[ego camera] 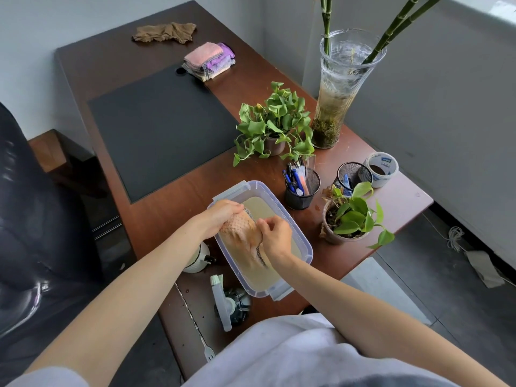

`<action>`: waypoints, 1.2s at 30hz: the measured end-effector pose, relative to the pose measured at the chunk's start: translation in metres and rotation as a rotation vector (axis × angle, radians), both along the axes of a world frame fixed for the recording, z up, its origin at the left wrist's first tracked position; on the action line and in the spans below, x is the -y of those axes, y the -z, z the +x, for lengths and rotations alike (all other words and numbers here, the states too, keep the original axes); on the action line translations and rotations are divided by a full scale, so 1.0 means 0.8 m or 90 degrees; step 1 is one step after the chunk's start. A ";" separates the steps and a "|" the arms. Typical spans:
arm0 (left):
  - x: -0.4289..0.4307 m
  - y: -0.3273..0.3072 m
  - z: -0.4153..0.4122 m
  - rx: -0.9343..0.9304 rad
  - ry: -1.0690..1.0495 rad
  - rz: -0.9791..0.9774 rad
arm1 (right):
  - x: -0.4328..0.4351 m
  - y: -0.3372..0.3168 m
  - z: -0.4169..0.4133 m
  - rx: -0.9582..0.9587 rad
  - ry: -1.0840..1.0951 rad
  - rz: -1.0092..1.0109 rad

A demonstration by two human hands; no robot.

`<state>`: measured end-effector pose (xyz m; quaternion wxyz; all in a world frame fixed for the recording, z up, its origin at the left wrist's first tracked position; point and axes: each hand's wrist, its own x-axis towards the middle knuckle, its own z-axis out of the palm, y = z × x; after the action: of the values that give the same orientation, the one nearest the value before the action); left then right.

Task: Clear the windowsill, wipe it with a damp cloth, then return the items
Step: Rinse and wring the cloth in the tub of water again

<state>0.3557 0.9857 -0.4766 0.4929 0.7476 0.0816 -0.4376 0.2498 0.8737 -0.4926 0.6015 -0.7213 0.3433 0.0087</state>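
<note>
Over a clear tub (305,248) of cloudy water, near the front edge of a brown desk (167,216), two hands hold a wet pink cloth (240,233). The left hand (220,216) grips its far end, fingers curled around it. The right hand (275,236) pinches the near end. Whether the cloth touches the water is unclear. To the right stand a near plant (351,216), two pen cups (303,191), a tape roll (381,169), a far plant (275,121) and a glass vase (337,88) of bamboo.

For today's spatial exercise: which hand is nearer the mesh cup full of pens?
Right. The right hand grips the cloth close beside the mesh cup; the left hand grips it farther left.
</note>
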 end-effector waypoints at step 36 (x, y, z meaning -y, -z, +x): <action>0.009 -0.002 0.011 0.046 -0.035 0.043 | 0.014 0.027 0.007 -0.131 0.003 0.068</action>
<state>0.3642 0.9782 -0.4750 0.4818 0.7768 0.0992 -0.3932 0.2552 0.8623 -0.5139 0.6008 -0.6826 0.4041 0.0993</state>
